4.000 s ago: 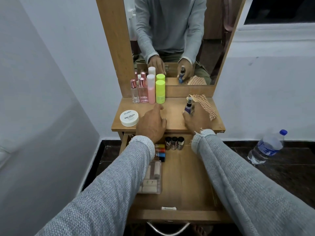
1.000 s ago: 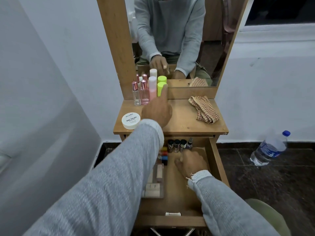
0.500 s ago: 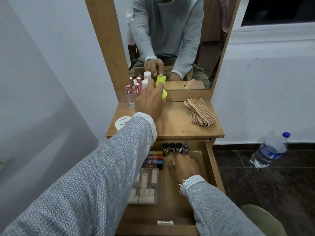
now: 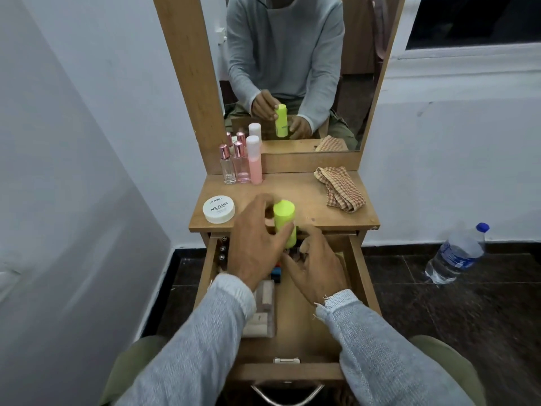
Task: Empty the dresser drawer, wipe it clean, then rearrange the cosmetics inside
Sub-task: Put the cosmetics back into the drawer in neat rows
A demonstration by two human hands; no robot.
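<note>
Carrying the neon-green bottle (image 4: 284, 222) upright down into the open drawer (image 4: 355, 259) is judged the step in hand; it is best set in the bare right part, clear of the small bottles at the back and the palette (image 4: 263, 312) on the left. The bottle is gripped by the left hand (image 4: 257, 247), while the right hand (image 4: 317, 273) is held loosely spread just beside it, empty. A second earlier, the bottle was standing on the table (image 4: 292, 189) beside the pink bottle (image 4: 254, 159).
</note>
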